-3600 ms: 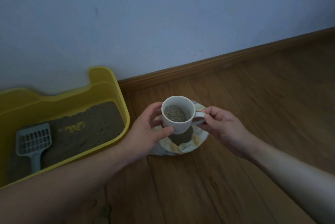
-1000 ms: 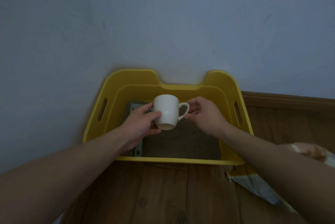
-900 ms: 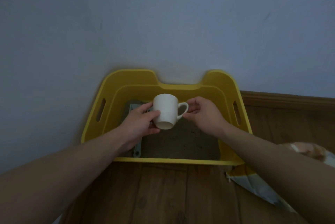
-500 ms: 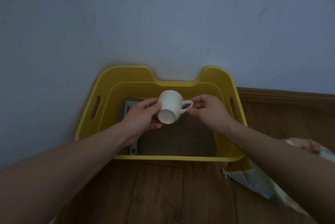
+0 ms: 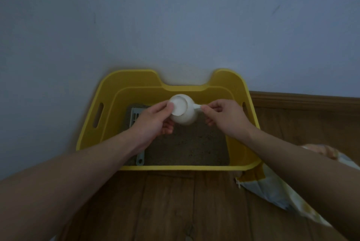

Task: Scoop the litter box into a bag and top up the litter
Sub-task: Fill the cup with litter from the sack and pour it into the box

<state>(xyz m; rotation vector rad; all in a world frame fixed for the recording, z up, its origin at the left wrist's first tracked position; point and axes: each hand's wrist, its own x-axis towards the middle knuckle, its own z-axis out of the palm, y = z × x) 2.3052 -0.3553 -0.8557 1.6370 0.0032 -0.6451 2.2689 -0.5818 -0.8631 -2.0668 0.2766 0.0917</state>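
A white mug is held upside down over the yellow litter box, its base turned up toward me. My left hand grips the mug's body from the left. My right hand pinches its handle from the right. Grey-brown litter covers the box floor under the mug. A grey slotted scoop lies in the box at the left, mostly hidden by my left arm, its handle end showing near the front wall.
The box stands against a pale wall in a corner, on a wooden floor. A yellow-and-white litter bag lies on the floor at the right, partly under my right arm. A wooden skirting board runs along the right wall.
I carried the litter-filled mug from the bag over to the box and tipped it further, from upright to base-up. Both hands kept their hold.
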